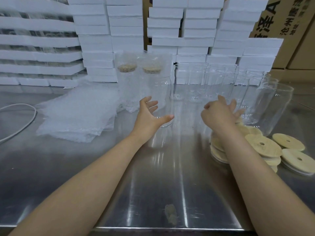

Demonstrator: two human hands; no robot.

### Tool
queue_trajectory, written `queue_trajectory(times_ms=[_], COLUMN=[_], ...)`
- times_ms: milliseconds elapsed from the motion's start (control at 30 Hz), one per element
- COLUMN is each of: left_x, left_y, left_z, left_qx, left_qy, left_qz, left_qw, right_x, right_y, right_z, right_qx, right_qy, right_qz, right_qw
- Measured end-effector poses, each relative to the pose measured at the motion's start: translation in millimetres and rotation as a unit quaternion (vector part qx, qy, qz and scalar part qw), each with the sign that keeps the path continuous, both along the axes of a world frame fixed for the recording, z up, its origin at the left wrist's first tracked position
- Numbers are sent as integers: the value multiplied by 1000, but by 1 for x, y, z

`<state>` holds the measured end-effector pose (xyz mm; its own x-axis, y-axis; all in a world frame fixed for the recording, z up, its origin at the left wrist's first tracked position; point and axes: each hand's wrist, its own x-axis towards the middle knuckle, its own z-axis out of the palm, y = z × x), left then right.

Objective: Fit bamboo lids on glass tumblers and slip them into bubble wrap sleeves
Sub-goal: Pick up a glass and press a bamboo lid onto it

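1. Steel counter (153, 184) carries everything. A clear glass tumbler (161, 92) stands upright just past its middle, long axis vertical, open mouth up.
2. Left hand (149, 116) sits at the tumbler's 7 o'clock with its fingers (152, 103) spread wide and the thumb reaching across the base. Whether skin touches glass I cannot tell.
3. Right hand (219, 113) hovers at the tumbler's 3 o'clock, over the near edge of the lid heap. Its fingers are loosely bent and blurred, with nothing seen in them.
4. Bamboo lids (262, 145) lie flat in a loose heap at 4 o'clock, round holes facing up.
5. Bare tumblers (213, 82) stand in a cluster from 1 to 3 o'clock, all upright, mouths up.
6. Two wrapped tumblers (127, 86) stand upright at 11 o'clock, just beside the bare one, their lids showing through the wrap near the top.
7. Bubble wrap sleeves (76, 116) lie flat in a pile at 9 o'clock, with a white cable (25, 120) farther out the same way.
8. White foam boxes (126, 31) are stacked along the back at 12 o'clock, and cardboard cartons (281, 23) stand at 1 o'clock.
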<state>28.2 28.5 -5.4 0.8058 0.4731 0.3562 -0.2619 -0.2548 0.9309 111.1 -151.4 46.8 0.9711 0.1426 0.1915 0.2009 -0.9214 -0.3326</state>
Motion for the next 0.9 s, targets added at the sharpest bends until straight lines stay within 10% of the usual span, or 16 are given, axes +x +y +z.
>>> queue_trajectory(times_ms=[200, 633, 767, 900], left_x=[3, 4, 3, 4], left_y=[1, 1, 1, 1], left_z=[-4, -3, -3, -3], left_qx=[17, 8, 7, 3], left_qy=[17, 22, 23, 24], left_qz=[-7, 6, 6, 11], left_qw=[1000, 1000, 1000, 1000], right_x=[0, -9, -8, -7], right_y=[5, 6, 10, 20], right_z=[-10, -9, -8, -12], right_qx=[-137, -162, 23, 371], right_qy=[87, -70, -113, -34], right_qz=[-16, 48, 98, 134], right_qw=[987, 983, 989, 918])
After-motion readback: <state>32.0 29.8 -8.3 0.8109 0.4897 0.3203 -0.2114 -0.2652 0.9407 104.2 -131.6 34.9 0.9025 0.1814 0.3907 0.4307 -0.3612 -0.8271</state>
